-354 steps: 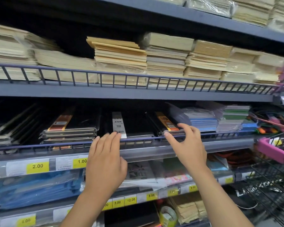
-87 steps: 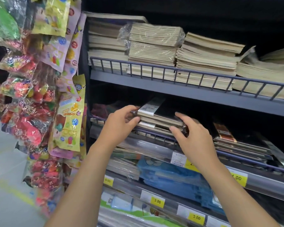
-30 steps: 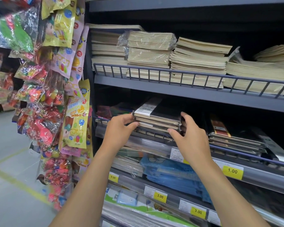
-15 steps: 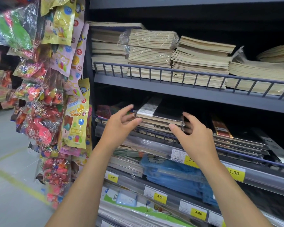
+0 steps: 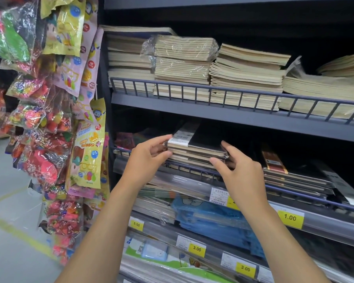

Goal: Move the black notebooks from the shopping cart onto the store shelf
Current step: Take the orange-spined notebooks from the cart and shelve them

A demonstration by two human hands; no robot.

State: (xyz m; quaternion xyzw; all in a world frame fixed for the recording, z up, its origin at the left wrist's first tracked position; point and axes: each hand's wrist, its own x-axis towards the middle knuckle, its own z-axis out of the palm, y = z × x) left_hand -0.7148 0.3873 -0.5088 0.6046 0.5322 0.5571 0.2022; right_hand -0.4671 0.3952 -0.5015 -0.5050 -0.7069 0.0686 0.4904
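Both my hands are on the shrink-wrapped pack of black-cover notebooks w/ a white barcode label (image 5: 194,147), which sits on top of the pile on the middle grey metal store shelf (image 5: 243,119), just behind its wire front rail (image 5: 192,169). My left hand (image 5: 146,158) pinches the pack's left front corner betw. thumb and fingertips; my right hand (image 5: 238,170) grips the right front corner, thumb under, fingers round the side.

Change vs half a sec ago: back then my fingers were spread and barely off the pack, like I'd let go. Now they've closed on it again. So I reckon the pack is placed but not yet squared, and I'm nudging it to line up w/ the stack below, or shoving it further in. Pack's position on the shelf looks much the same as a sec ago.

Other black notebooks w/ an orange-brown band (image 5: 294,172) lie just to the right on the same shelf. Shopping cart isn't in view, so can't tell how many remain. Likely next: release, go back to cart.
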